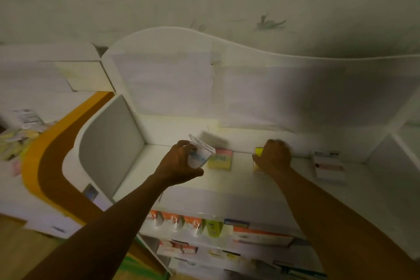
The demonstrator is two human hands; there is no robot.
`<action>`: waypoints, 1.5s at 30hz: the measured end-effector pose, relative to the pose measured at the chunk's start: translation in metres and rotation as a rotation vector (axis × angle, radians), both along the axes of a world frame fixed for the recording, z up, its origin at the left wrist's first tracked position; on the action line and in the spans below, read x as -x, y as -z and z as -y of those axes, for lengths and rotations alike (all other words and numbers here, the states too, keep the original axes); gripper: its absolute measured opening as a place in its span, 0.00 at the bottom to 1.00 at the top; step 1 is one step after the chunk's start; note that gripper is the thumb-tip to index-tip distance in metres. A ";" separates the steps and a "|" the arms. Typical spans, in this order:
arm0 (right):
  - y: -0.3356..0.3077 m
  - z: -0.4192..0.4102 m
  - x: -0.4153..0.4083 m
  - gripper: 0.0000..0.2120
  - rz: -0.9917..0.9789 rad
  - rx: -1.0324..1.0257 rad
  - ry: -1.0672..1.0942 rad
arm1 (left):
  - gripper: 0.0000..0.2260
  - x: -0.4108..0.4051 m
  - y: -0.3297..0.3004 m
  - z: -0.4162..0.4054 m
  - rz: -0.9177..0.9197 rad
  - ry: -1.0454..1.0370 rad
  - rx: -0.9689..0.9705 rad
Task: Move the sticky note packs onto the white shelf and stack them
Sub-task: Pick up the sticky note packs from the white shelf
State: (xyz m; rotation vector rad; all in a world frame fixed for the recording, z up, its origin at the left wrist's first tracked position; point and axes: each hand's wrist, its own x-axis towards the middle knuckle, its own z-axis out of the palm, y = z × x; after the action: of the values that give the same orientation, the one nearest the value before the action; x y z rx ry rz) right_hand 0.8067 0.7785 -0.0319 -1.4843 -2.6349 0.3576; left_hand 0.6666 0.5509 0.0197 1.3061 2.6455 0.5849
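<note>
Your left hand (181, 161) grips a blue-white pack (200, 154), held just above the shelf (227, 188). Right hand (275, 154) is clenched over a yellow pack (258, 159) on the shelf. Btwn them lies a pink/yellow pack (221, 158); a white pack (329, 168) sits far right.

Three packs on shelf (238, 188): left pack (221, 158), middle pack (258, 159), right pack (329, 168) well apart.

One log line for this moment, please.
left hand: holding pack above white shelf | right hand: on yellow pack | pink-yellow pack: resting between
</note>
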 end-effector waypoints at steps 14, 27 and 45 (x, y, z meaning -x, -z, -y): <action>-0.026 -0.022 -0.017 0.29 0.052 -0.186 -0.113 | 0.31 -0.021 -0.012 -0.027 0.032 0.031 -0.033; -0.120 -0.098 -0.146 0.29 0.101 -0.029 -0.331 | 0.31 -0.118 -0.024 -0.153 0.085 0.249 -0.030; -0.120 -0.131 -0.248 0.26 0.013 0.022 -0.251 | 0.36 -0.236 0.047 -0.265 0.222 0.110 -0.004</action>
State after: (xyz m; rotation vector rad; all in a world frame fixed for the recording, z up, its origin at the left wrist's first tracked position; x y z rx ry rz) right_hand 1.0549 0.9095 0.0878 -1.1652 -2.8415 0.3984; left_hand 0.9025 0.8163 -0.0273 1.2948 2.3804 0.6769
